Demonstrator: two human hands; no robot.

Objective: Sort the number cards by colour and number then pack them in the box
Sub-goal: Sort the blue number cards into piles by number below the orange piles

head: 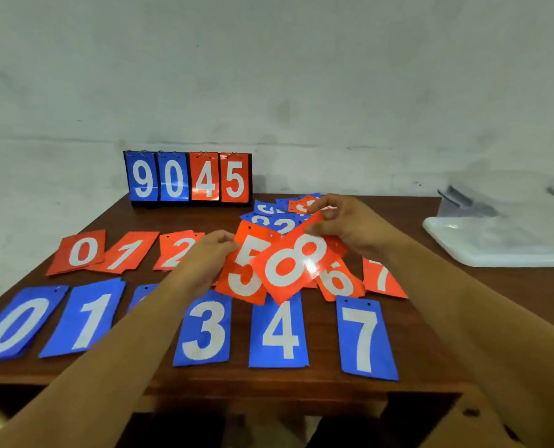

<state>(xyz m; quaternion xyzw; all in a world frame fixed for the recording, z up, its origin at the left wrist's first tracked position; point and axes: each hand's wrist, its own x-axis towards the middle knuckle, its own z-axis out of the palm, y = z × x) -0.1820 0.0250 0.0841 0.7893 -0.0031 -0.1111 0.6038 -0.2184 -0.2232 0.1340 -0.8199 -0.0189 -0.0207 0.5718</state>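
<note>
Fingers (225, 241) of your left hand (204, 257) pinch the left edge of the orange-red plastic card with a white 5 (246, 276). Your right hand (356, 224) pinches the top of the orange-red card with a white 8 (288, 266), which is tilted and overlaps the 5 over the dark brown wooden bench (430, 321). The row of red cards (81, 252) lies farther, the row of blue cards (280, 331) nearer. A heap of mixed cards (278, 219) lies just beyond your hands. A blurred white plastic container (495, 244) sits far right, and a flip scoreboard reading 9045 (188, 177) stands at the far edge.
</note>
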